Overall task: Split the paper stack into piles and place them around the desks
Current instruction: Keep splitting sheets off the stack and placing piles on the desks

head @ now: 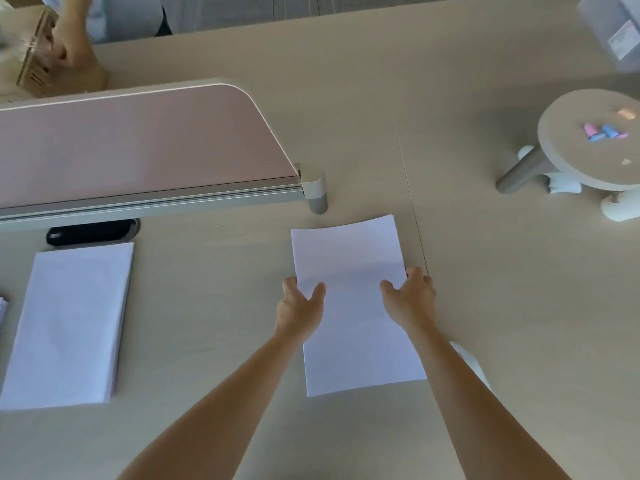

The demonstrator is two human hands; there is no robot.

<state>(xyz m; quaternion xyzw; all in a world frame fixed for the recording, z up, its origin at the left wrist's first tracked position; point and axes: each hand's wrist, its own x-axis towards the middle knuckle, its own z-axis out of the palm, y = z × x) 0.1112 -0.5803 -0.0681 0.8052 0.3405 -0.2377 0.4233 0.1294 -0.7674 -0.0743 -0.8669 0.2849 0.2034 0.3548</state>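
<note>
A thin pile of white paper (349, 258) is held over the beige desk (214, 306), just left of the seam between two desks. My left hand (299, 304) grips its left edge, thumb on top. My right hand (410, 299) grips its right edge, thumb on top and fingers curled under. A thicker stack of white paper (69, 323) lies flat on the desk at the left, apart from both hands. A white corner of another sheet (467, 362) shows behind my right forearm.
A pink desk divider (138, 143) with a grey foot (317, 192) stands behind the papers. A black cable port (91, 233) sits above the left stack. A small round stand (588, 140) with coloured bits is at right. Another person's arm (74, 39) is at the far left.
</note>
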